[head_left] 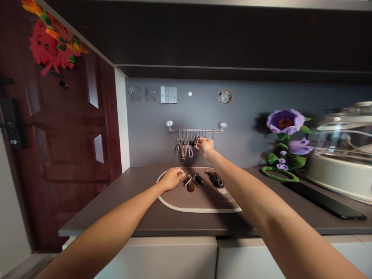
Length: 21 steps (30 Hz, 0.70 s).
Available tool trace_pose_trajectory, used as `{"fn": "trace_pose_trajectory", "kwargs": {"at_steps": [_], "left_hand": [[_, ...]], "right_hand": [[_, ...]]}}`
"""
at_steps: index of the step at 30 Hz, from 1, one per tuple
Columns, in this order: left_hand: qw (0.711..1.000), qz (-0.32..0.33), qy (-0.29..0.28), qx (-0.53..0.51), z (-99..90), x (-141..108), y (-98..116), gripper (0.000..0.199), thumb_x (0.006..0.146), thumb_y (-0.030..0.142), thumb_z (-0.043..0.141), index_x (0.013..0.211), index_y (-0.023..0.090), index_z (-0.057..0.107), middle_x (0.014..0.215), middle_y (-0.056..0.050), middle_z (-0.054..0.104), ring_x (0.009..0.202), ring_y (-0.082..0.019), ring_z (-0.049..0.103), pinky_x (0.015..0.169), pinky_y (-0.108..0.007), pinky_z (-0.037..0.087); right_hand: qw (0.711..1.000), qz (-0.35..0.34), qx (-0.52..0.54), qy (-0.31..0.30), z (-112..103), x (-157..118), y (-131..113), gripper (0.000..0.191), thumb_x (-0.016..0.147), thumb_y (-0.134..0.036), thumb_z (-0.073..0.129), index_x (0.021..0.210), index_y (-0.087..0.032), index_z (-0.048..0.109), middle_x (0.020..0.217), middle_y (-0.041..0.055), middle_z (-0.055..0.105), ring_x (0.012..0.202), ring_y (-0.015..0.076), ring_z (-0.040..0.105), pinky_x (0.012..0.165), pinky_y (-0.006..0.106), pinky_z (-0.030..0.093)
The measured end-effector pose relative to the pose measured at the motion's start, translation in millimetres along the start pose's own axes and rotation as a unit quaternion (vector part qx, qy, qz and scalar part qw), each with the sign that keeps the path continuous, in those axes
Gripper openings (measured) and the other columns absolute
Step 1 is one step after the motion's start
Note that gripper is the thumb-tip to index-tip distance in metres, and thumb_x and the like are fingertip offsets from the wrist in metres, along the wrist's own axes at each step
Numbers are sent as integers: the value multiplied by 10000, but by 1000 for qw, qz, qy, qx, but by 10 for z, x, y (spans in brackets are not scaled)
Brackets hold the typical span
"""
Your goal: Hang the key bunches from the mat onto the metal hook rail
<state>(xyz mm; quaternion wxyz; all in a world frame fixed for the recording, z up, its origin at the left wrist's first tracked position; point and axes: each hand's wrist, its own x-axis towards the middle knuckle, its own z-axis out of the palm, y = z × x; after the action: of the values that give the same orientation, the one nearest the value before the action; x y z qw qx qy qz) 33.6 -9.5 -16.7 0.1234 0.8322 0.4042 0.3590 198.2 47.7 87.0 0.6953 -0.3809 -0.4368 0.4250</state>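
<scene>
My right hand (pixel 205 146) is raised to the metal hook rail (pixel 196 130) on the wall. Its thumb and fingers pinch a key ring with keys (pixel 197 142) close below the hooks. Left of those fingers hang several bunches of keys (pixel 182 149), one with a pink loop (pixel 190 151). Down on the brown mat (pixel 180 203) rests my left hand (pixel 172 178), its fingers curled together beside a bunch of keys (pixel 190 182) with a brown fob. Whether those fingers hold anything is hidden. Another dark bunch of keys (pixel 215 179) lies further right, partly behind my right forearm.
At the right stand purple artificial flowers (pixel 286 122) and a white appliance with a clear cover (pixel 343 166). A black phone-like slab (pixel 325 201) lies before them. A dark cabinet (pixel 203 38) overhangs the counter (pixel 116 209). A red-brown door (pixel 66 166) is at left.
</scene>
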Motion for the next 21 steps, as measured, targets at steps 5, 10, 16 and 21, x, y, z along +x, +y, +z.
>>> {"fn": "trace_pose_trajectory", "kwargs": {"at_steps": [5,10,16,21], "left_hand": [[1000,-3,-7,-1,-2,9,-18,250,756,270,404,682,155,614,658,-6,614,613,-121,518,589,-214,361],[1000,-6,-12,4,-8,12,-27,246,746,267,408,700,152,620,657,-7,612,607,-123,509,583,-217,355],[1000,-5,-16,8,-26,2,3,262,754,269,390,692,146,613,668,-6,606,614,-118,502,591,-215,350],[1000,-3,-12,10,-41,-6,20,261,754,267,393,696,146,617,671,-9,609,626,-120,510,610,-219,356]], "right_hand": [[1000,13,-5,18,57,86,19,122,810,-165,409,692,-171,439,586,-27,512,517,53,519,568,224,513],[999,26,2,39,77,112,56,133,804,-149,420,673,-166,439,550,-31,488,501,54,512,548,216,511],[999,31,11,30,40,111,124,141,808,-142,417,670,-154,443,537,-25,500,484,62,518,521,218,510],[1000,23,7,17,7,113,183,126,812,-132,411,693,-155,445,562,-27,517,475,57,520,507,210,501]]}}
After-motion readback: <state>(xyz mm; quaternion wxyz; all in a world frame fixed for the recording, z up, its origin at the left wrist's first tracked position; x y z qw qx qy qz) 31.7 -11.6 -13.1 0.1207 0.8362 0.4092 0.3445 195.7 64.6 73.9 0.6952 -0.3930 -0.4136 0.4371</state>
